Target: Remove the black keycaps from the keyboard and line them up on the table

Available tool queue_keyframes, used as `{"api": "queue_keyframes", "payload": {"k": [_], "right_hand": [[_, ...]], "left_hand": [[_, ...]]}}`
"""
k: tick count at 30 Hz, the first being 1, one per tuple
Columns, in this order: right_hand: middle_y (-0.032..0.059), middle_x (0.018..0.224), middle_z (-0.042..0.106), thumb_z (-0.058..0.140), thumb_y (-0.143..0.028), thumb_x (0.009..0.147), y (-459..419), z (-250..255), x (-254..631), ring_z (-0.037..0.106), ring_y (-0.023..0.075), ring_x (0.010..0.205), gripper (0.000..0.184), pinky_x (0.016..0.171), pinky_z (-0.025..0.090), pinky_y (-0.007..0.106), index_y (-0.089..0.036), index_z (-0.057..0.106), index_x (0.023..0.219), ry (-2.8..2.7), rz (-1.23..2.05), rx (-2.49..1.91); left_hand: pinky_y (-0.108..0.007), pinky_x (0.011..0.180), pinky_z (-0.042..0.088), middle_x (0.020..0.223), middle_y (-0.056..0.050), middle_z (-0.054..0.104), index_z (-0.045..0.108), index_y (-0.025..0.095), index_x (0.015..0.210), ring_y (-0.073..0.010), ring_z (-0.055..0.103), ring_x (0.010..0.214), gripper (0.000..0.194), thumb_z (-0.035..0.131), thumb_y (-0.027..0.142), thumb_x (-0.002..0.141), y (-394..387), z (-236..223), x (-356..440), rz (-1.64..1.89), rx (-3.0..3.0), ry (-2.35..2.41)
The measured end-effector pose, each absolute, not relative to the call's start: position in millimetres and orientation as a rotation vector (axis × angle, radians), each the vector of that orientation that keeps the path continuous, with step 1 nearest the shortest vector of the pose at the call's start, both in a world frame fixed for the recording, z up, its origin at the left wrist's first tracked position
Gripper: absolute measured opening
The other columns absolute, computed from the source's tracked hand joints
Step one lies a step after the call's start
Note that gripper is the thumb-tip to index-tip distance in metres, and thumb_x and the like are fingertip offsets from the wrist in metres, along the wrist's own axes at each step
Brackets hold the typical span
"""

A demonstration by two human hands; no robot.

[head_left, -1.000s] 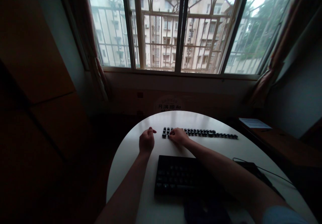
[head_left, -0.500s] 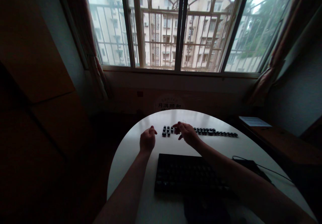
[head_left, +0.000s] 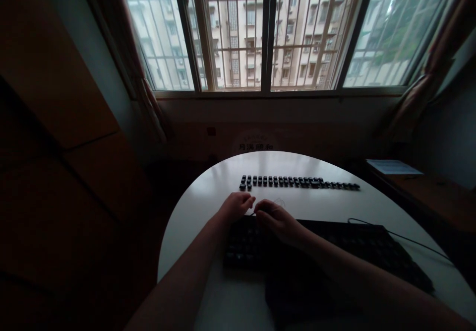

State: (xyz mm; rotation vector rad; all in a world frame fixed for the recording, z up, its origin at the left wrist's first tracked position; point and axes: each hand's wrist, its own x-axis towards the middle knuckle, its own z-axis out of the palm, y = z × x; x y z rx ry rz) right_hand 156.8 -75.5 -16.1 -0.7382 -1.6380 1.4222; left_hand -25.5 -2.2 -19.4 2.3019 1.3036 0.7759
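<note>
A black keyboard [head_left: 241, 251] lies on the white round table [head_left: 189, 241], partly hidden by my right arm. Over its upper left edge my left hand [head_left: 236, 206] is closed, fingers curled; whatever they may hold is hidden. Close beside it, almost touching, my right hand [head_left: 277, 219] is closed around what looks like a wire keycap puller [head_left: 279, 203], whose thin wire loops stick out behind the knuckles. Beyond both hands, black keycaps [head_left: 286, 181] stand in rows, two rows deep at the left.
A dark cable [head_left: 401, 236] runs from the keyboard's back edge off to the right. Below the keyboard is a dark object [head_left: 293, 296], hard to make out. To the right, a brown desk [head_left: 442, 192] bears a paper sheet [head_left: 394, 166]. Barred windows [head_left: 266, 33] are ahead.
My right hand has come back from the keycap rows to the keyboard's upper edge. My left hand has moved right and nearer, beside it. The view has tilted down slightly.
</note>
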Motion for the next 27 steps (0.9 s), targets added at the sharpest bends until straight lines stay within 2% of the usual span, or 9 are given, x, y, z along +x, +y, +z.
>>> {"api": "queue_keyframes", "payload": {"k": [4, 8, 12, 19, 27], "right_hand": [[-0.0066, 0.058, 0.044, 0.048, -0.057, 0.09, -74, -27, 157, 0.038, 0.0074, 0.044, 0.038, 0.042, 0.032, 0.018, -0.02, 0.046, 0.092, -1.563, 1.394, -0.787], [-0.0049, 0.061, 0.046, 0.047, -0.056, 0.091, -69, -33, 158, 0.039, 0.0078, 0.049, 0.037, 0.046, 0.033, 0.019, -0.019, 0.048, 0.09, -1.667, 1.263, -0.862], [-0.0054, 0.059, 0.044, 0.045, -0.054, 0.092, -63, -35, 157, 0.037, 0.0082, 0.048, 0.035, 0.045, 0.031, 0.019, -0.019, 0.049, 0.092, -1.698, 1.269, -0.907], [-0.0007, 0.069, 0.055, 0.046, -0.039, 0.094, -68, -27, 158, 0.047, 0.011, 0.057, 0.023, 0.055, 0.038, 0.021, -0.018, 0.054, 0.094, -1.912, 1.027, -0.918], [0.0011, 0.071, 0.058, 0.05, -0.03, 0.093, -85, -11, 156, 0.047, 0.0124, 0.058, 0.013, 0.059, 0.035, 0.023, -0.019, 0.055, 0.095, -2.225, 0.757, -0.993]], "left_hand": [[-0.025, 0.055, 0.031, 0.051, 0.003, 0.05, 0.066, 0.016, 0.063, -0.0127, 0.045, 0.053, 0.041, 0.045, 0.043, 0.087, 2, -23, -27, 0.722, 2.287, 1.301], [-0.024, 0.054, 0.029, 0.05, 0.003, 0.048, 0.066, 0.016, 0.064, -0.0125, 0.044, 0.053, 0.041, 0.046, 0.044, 0.087, 2, -23, -26, 0.703, 2.284, 1.3], [-0.025, 0.053, 0.029, 0.05, 0.003, 0.049, 0.065, 0.017, 0.062, -0.0127, 0.045, 0.053, 0.04, 0.048, 0.043, 0.086, 0, -24, -23, 0.68, 2.309, 1.303], [-0.025, 0.053, 0.029, 0.054, 0.001, 0.055, 0.064, 0.018, 0.062, -0.0142, 0.048, 0.056, 0.038, 0.048, 0.042, 0.086, 0, -24, -22, 0.666, 2.33, 1.355], [-0.025, 0.053, 0.028, 0.052, 0.002, 0.052, 0.064, 0.018, 0.061, -0.0136, 0.045, 0.054, 0.039, 0.048, 0.042, 0.087, 3, -30, -22, 0.681, 2.324, 1.401]]}}
